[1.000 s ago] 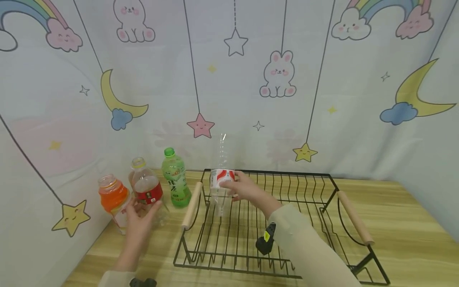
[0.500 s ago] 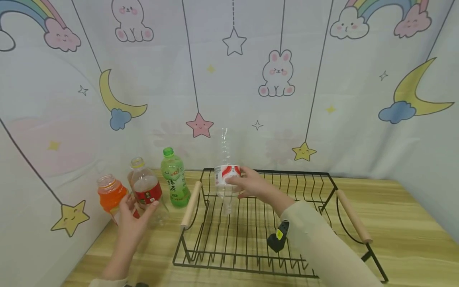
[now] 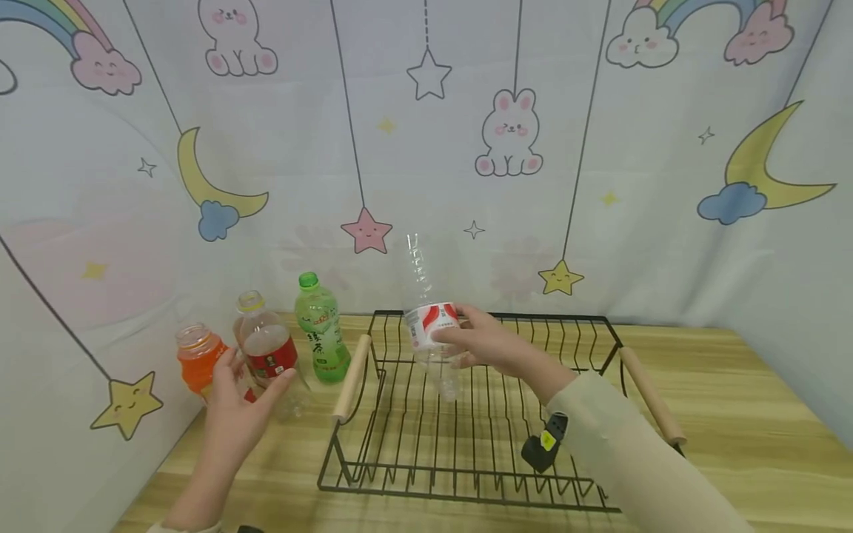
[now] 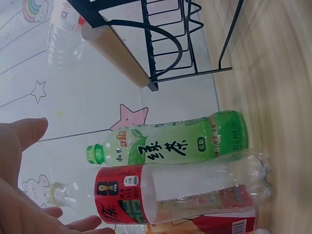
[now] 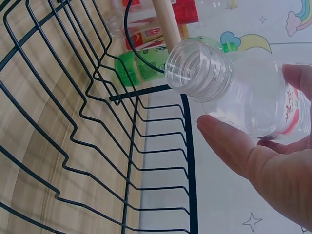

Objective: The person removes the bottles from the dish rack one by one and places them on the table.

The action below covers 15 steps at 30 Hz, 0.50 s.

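Note:
My right hand (image 3: pixel 496 344) grips a clear plastic bottle (image 3: pixel 436 324) by its red and white label. The bottle is upside down and tilted, its uncapped mouth (image 5: pixel 181 73) pointing down above the wire rack. My left hand (image 3: pixel 233 414) has its thumb and fingers spread beside a clear bottle with a red label (image 4: pixel 122 195); whether the fingertips touch it I cannot tell. A bottle with an orange wrap (image 3: pixel 200 363) stands left of it, partly behind my hand. To its right is a green tea bottle (image 3: pixel 321 326), upright.
A black wire dish rack (image 3: pixel 533 317) with wooden handles (image 3: pixel 353 377) stands on the wood-grain table (image 3: pixel 746 385). A patterned curtain (image 3: pixel 600 244) closes off the back and left side. Part of another bottle shows through the red-labelled one.
My right hand has moved right over the rack with the clear bottle, which has tipped from upright-inverted to slanting. My left hand has shifted slightly left and its gap to the red-labelled bottle looks wider.

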Each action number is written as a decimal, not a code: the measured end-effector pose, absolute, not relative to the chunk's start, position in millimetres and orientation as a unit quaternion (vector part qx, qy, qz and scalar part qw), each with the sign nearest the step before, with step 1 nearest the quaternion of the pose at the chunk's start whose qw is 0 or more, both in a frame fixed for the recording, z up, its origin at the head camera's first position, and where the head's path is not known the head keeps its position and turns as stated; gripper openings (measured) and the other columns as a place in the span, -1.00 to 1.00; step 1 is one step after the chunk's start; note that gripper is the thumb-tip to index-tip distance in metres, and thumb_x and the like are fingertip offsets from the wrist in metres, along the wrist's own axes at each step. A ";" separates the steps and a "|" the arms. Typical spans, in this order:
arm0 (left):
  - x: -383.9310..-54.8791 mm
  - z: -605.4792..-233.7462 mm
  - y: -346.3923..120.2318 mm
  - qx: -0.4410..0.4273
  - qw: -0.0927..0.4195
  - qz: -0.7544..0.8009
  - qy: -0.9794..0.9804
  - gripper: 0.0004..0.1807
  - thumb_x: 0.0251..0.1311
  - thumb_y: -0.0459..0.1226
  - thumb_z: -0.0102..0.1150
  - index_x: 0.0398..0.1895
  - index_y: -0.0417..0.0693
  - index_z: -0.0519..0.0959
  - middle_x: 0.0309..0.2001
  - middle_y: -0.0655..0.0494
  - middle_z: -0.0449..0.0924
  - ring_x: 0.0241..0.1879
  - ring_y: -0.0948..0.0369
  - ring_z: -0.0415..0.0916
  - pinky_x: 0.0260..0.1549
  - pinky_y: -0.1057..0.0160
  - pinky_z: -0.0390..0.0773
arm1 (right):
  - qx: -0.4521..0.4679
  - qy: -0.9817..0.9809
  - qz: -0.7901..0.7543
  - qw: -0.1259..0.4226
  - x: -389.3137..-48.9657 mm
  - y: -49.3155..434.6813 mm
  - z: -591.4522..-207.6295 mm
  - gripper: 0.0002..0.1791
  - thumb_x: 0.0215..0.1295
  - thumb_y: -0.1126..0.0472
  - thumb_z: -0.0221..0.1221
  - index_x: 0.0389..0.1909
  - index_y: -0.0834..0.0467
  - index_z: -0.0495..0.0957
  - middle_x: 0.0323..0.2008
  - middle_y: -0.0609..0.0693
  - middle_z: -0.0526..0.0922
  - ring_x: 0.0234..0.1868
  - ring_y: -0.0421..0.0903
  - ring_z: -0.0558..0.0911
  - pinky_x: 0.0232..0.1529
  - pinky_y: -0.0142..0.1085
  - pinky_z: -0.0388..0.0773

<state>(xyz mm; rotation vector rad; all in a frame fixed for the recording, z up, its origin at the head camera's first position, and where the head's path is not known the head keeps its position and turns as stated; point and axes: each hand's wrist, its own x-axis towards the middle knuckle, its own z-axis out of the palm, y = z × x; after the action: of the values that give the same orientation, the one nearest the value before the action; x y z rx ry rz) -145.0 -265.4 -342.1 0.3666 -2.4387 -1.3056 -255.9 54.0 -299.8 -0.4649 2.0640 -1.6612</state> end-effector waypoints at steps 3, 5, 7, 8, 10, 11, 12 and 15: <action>-143.3 -336.8 -260.4 0.117 0.176 -0.458 -0.864 0.14 0.16 0.07 0.27 0.52 -0.15 -0.28 0.48 -0.31 -0.11 0.44 -0.29 -0.14 0.23 -0.42 0.05 | -0.173 0.748 -0.602 0.222 -254.1 58.3 -298.6 -0.27 0.35 0.14 0.16 0.43 0.15 0.05 0.17 0.26 0.40 0.14 0.25 0.51 -0.03 -0.09 0.62; -142.2 -333.6 -257.0 0.107 0.175 -0.454 -0.867 0.14 0.16 0.07 0.27 0.52 -0.16 -0.27 0.48 -0.31 -0.12 0.43 -0.30 -0.13 0.22 -0.41 0.08 | -0.177 0.752 -0.596 0.218 -253.1 61.5 -298.2 -0.30 0.34 0.15 0.17 0.41 0.13 0.08 0.15 0.24 0.44 0.09 0.22 0.54 -0.06 -0.11 0.63; -141.4 -330.7 -253.5 0.094 0.175 -0.454 -0.869 0.13 0.16 0.06 0.27 0.52 -0.17 -0.26 0.48 -0.32 -0.12 0.42 -0.30 -0.09 0.21 -0.41 0.11 | -0.185 0.759 -0.586 0.215 -251.7 64.8 -297.6 -0.33 0.34 0.15 0.17 0.39 0.12 0.12 0.11 0.23 0.47 0.04 0.16 0.57 -0.08 -0.12 0.64; -140.7 -329.2 -251.7 0.088 0.175 -0.452 -0.870 0.12 0.16 0.06 0.27 0.52 -0.16 -0.25 0.48 -0.31 -0.11 0.41 -0.29 -0.07 0.21 -0.40 0.12 | -0.189 0.762 -0.581 0.212 -250.8 66.7 -297.2 -0.33 0.34 0.15 0.17 0.39 0.12 0.12 0.10 0.22 0.48 0.02 0.13 0.58 -0.09 -0.12 0.64; -140.9 -326.5 -248.5 0.072 0.177 -0.447 -0.874 0.11 0.17 0.06 0.27 0.52 -0.17 -0.24 0.47 -0.30 -0.09 0.40 -0.29 -0.03 0.19 -0.40 0.15 | -0.197 0.768 -0.572 0.209 -249.3 70.1 -296.3 -0.34 0.34 0.15 0.17 0.38 0.13 0.13 0.08 0.23 0.50 -0.01 0.09 0.59 -0.10 -0.12 0.65; -141.1 -324.9 -246.7 0.065 0.177 -0.445 -0.875 0.10 0.17 0.06 0.27 0.52 -0.16 -0.23 0.47 -0.29 -0.08 0.39 -0.29 -0.01 0.19 -0.41 0.15 | -0.200 0.771 -0.568 0.207 -248.4 71.8 -295.9 -0.33 0.34 0.15 0.17 0.38 0.13 0.13 0.07 0.23 0.50 -0.02 0.09 0.59 -0.11 -0.12 0.65; -141.2 -323.4 -244.9 0.060 0.176 -0.442 -0.878 0.11 0.16 0.07 0.27 0.52 -0.15 -0.23 0.47 -0.29 -0.08 0.38 -0.30 0.00 0.19 -0.40 0.15 | -0.202 0.775 -0.563 0.205 -247.6 73.3 -295.6 -0.33 0.34 0.14 0.17 0.39 0.13 0.13 0.06 0.24 0.49 -0.03 0.08 0.59 -0.11 -0.12 0.65; -142.5 -318.7 -239.6 0.040 0.176 -0.427 -0.886 0.12 0.14 0.10 0.27 0.52 -0.13 -0.21 0.47 -0.28 -0.07 0.38 -0.29 0.01 0.18 -0.40 0.17 | -0.204 0.784 -0.551 0.200 -245.3 77.8 -294.6 -0.30 0.33 0.14 0.18 0.41 0.12 0.11 0.05 0.25 0.47 -0.03 0.09 0.58 -0.13 -0.13 0.65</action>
<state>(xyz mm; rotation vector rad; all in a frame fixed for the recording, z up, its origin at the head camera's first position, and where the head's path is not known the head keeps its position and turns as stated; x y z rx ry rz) -142.5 -239.6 -318.7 0.1141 -2.5107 -1.2081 -245.3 77.8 -294.6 -0.5713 2.1923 -1.5406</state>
